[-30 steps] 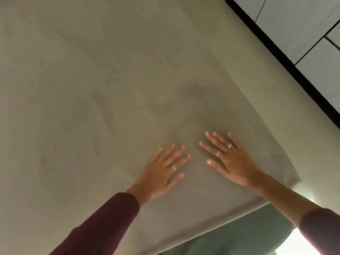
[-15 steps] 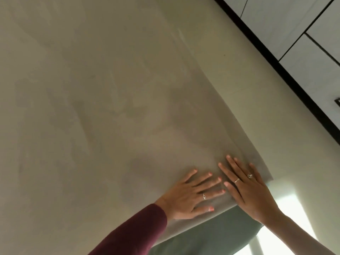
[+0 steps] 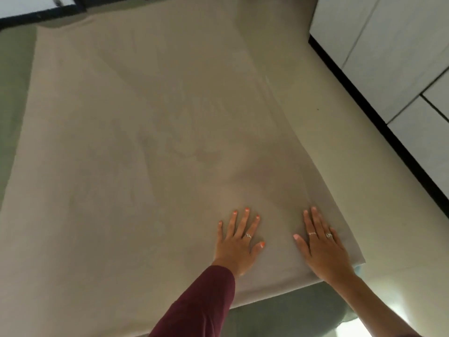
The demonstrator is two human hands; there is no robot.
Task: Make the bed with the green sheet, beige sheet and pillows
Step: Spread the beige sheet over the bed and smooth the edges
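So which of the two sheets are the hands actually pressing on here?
The beige sheet, the top layer. Both the left hand and right hand lie flat on it; the green sheet only peeks out beneath its edges.

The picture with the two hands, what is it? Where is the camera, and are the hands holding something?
The camera sits on a person's head and looks forward and down, so you see what that person sees. There is no machine here, only two bare hands. The left hand, with the dark red sleeve, and the right hand both lie flat with straight fingers on the beige sheet. They hold nothing; they press on the cloth near its corner, probably to smooth it. Under the beige sheet lies the green sheet, which peeks out at the near edge and along the far left side. To the right is the pale floor, and past it white cupboard doors. No pillows show in this picture.
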